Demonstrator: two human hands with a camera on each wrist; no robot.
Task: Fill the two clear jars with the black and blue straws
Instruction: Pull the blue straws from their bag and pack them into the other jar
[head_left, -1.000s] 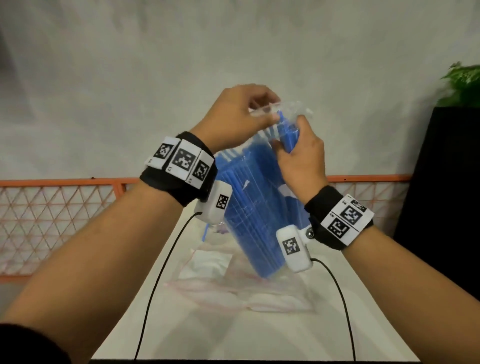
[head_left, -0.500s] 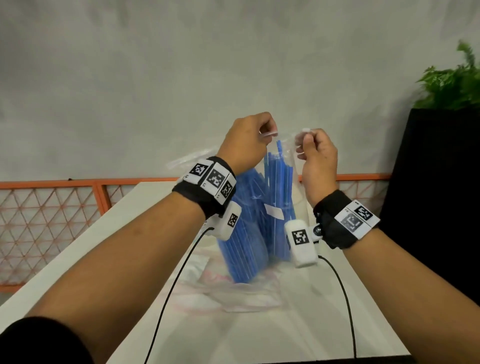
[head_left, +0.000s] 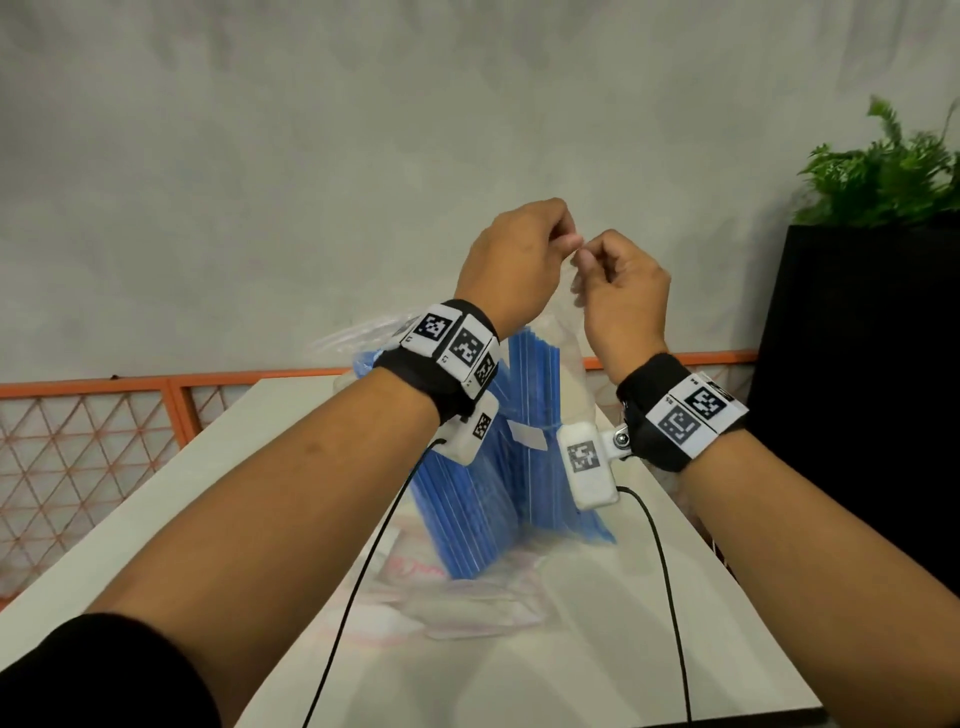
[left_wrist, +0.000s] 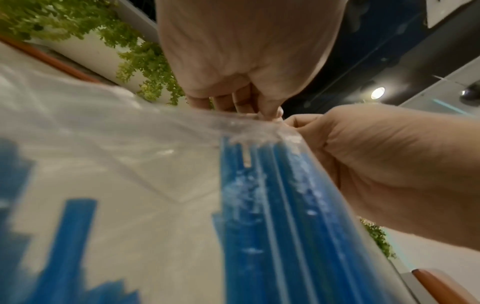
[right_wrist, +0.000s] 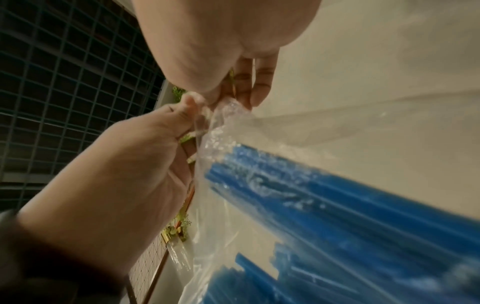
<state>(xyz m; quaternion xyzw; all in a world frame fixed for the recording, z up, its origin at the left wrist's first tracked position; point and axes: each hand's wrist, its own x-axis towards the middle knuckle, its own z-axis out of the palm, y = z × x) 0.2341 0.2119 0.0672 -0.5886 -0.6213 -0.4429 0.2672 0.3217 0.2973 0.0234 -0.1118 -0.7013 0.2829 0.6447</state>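
Note:
A clear plastic bag (head_left: 569, 364) full of blue straws (head_left: 467, 509) hangs upright above the white table (head_left: 727, 623), its bottom near the tabletop. My left hand (head_left: 569, 241) and right hand (head_left: 587, 257) are raised side by side, each pinching the bag's top edge, fingertips almost touching. The left wrist view shows the left hand (left_wrist: 270, 115) and right hand (left_wrist: 288, 123) nipping the crumpled plastic above the straws (left_wrist: 259, 205). In the right wrist view, the right hand (right_wrist: 228, 98) and left hand (right_wrist: 192, 102) hold the same spot above the straws (right_wrist: 337, 205). No jars or black straws are in view.
Flat empty clear bags (head_left: 467, 608) lie on the table under the hanging bag. An orange lattice fence (head_left: 78, 457) runs behind the table on the left. A black planter (head_left: 857, 389) with a green plant (head_left: 893, 171) stands close on the right.
The right hand left the straw bundle and took the bag's top edge. Both pinches have since closed in until they nearly meet, and the bag now hangs more upright.

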